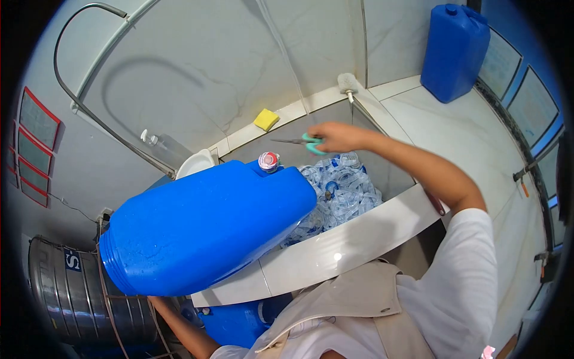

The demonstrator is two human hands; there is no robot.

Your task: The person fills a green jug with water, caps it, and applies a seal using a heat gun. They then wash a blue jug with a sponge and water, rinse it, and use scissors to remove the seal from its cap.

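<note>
My right hand [336,137] is closed round a pair of scissors [312,142] with teal handles, their blades pointing left above the basin. A large blue water jug [203,224] lies on its side across the basin's white tiled rim [353,230]. Near its right end is a capped spout [269,161] with a red-and-white seal. My left hand [156,301] reaches up to the jug's lower left end; its fingers are hidden underneath. Beyond the jug's right end, clear plastic strips or wrappers [344,185] fill part of the grey basin.
A yellow sponge [266,119] and a white brush [347,84] lie on the back ledge. A pump bottle [158,142] and white bowl [197,161] stand behind the jug. Another blue jug [454,54] stands at upper right. A steel tank [84,293] is at lower left.
</note>
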